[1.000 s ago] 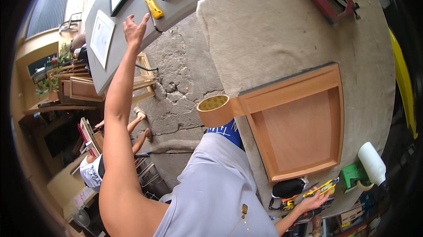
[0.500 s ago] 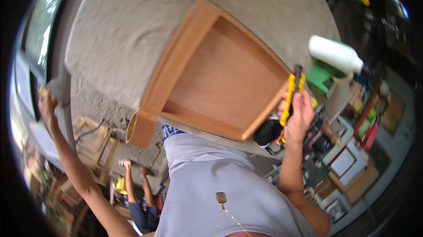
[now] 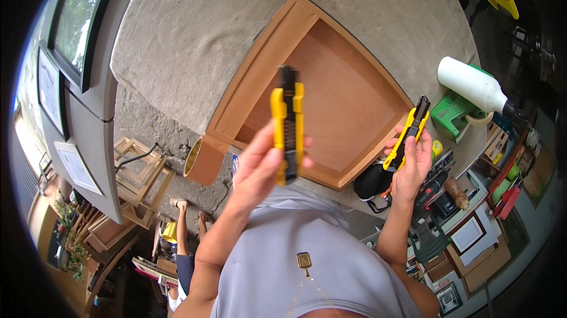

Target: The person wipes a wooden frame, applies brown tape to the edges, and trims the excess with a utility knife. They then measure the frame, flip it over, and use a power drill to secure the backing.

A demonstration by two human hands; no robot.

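My left hand point(image 3: 258, 167) is raised in front of me, closed around a slim yellow-and-black hand tool point(image 3: 290, 132), held upright and slightly blurred. A second, similar yellow-and-black tool point(image 3: 409, 135) is in my right hand point(image 3: 413, 167), tilted, by the right corner of a wooden frame. The kind of tool cannot be made out. The shallow wooden frame point(image 3: 342, 177) with a recessed panel lies askew on a cloth-covered table point(image 3: 171, 40). From its left corner a roll of brown tape point(image 3: 205, 161) hangs over the table edge by a strip.
A white bottle point(image 3: 469, 83) with a black nozzle lies against a green plastic piece point(image 3: 453, 114) at right. Wooden frames point(image 3: 139, 170) are stacked on the floor at left, below a grey cabinet point(image 3: 94, 123). Another person's leg point(image 3: 182, 229) shows lower left.
My left hand has come from the grey cabinet at far left to the middle, with the tool in it. The right hand still holds its tool; my view has shifted slightly.
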